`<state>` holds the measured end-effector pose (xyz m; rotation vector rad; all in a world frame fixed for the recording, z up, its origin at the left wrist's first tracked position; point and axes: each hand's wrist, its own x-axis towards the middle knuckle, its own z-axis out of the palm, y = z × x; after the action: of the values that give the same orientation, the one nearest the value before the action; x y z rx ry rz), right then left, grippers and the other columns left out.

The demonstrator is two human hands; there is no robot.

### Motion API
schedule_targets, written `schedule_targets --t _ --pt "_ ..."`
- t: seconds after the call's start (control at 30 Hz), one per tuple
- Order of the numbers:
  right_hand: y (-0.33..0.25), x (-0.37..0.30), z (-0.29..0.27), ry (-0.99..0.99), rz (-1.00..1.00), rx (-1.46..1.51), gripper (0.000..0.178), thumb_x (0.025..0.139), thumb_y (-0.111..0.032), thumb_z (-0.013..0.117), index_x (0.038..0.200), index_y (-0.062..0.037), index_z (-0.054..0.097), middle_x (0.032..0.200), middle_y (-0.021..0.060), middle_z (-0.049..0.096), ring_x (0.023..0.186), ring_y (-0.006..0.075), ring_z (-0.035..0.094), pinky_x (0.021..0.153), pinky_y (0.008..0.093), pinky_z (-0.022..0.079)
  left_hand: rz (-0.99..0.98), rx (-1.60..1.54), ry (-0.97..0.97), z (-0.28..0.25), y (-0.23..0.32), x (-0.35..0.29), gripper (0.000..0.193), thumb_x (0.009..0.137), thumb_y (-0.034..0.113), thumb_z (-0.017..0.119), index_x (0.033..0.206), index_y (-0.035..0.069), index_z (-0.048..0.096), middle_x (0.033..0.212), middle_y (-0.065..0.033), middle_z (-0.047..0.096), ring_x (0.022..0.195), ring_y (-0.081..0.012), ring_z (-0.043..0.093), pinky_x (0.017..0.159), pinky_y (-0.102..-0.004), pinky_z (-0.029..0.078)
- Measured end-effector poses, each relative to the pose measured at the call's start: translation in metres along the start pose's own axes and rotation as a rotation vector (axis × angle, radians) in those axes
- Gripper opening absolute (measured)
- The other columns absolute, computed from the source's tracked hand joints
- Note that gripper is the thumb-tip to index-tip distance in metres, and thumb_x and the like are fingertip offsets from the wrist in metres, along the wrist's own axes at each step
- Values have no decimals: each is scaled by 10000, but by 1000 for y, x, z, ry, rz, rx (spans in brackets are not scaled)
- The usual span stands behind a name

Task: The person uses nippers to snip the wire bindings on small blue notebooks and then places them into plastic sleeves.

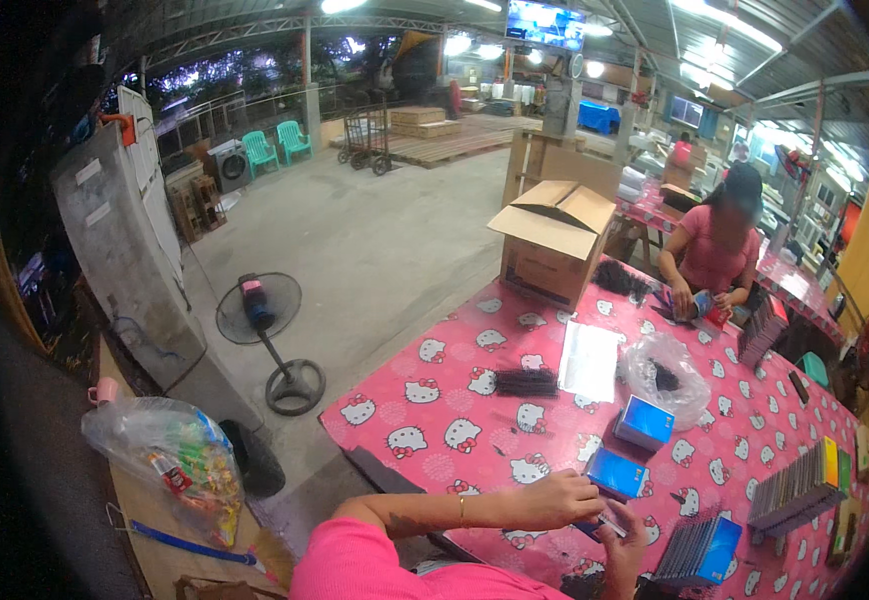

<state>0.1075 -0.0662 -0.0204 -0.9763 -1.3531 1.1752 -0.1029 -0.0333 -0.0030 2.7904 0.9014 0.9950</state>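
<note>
Just in front of me, at the near edge of the pink table, my right hand (pixel 623 545) grips a small blue notebook (pixel 588 530), its pale edge showing between thumb and fingers. My left hand (pixel 558 499) reaches across from the left with fingers curled and pinched by the notebook's top edge; what the fingertips hold is hidden. Right beyond my hands lies a stack of blue notebooks (pixel 617 472), with another blue stack (pixel 645 422) behind it. A row of blue-covered notebooks (pixel 700 550) stands to the right of my right hand.
A bundle of thin black strands (pixel 525 383), a white sheet (pixel 589 362) and a clear plastic bag (pixel 667 380) lie farther back. A longer notebook row (pixel 800 485) is at right. Across the table, beyond an open carton (pixel 555 245), a person (pixel 720 245) handles notebooks. A fan (pixel 260 305) stands left.
</note>
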Motion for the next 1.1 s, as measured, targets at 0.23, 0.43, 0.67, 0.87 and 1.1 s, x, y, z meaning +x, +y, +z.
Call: schedule_targets --t 0.23,0.43,0.67,0.87,1.1 --pt "16 10 -18 -83 3 -135 183 896 17 683 1077 44 692 954 90 713 806 137 671 721 268 563 74 155 130 20 -2 -7 216 922 259 626 1035 75 615 931 -43 613 876 -211 634 762 -356 487" --pt "27 6 -25 -67 53 -89 173 901 29 671 1072 45 691 948 73 718 804 113 666 714 252 544 25 98 138 24 0 -8 211 893 232 635 1026 72 606 949 -59 614 915 -216 636 781 -358 490" --pt "34 1 -26 -33 -12 -148 170 898 77 630 1053 41 692 928 78 714 788 108 666 696 235 537 57 89 116 26 -3 -11 217 918 249 635 1035 70 600 973 -61 609 945 -218 632 788 -363 486" --pt "22 -4 -22 -48 61 -223 216 903 72 624 1109 25 670 952 86 707 841 125 672 727 242 549 20 36 91 27 -1 -9 206 916 245 636 1033 79 599 974 -64 608 945 -226 633 785 -372 483" --pt "48 -5 -30 -127 20 -149 254 911 35 653 1164 37 640 949 66 677 852 126 656 771 252 533 -29 -56 4 17 0 0 402 933 381 600 1187 71 574 1096 -97 592 1078 -267 586 951 -459 430"
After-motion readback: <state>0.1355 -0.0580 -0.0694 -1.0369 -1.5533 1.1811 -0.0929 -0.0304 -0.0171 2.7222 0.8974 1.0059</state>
